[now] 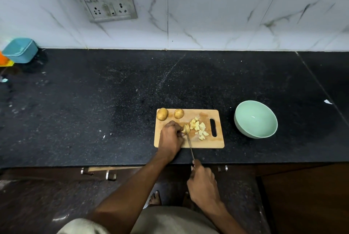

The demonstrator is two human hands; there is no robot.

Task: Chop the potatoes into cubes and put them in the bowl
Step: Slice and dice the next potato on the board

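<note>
Now left hand [171,136] pins potato piece [186,128]; right hand [203,184] grips knife [190,144], blade seemingly touching it.

The person had two bare forearms with no sleeves reaching the wrists. A pale beige garment [170,220] covered the torso at the bottom edge. One bare foot [155,198] showed below.

No readable text, label, brand, number or sign on any surface.
</note>
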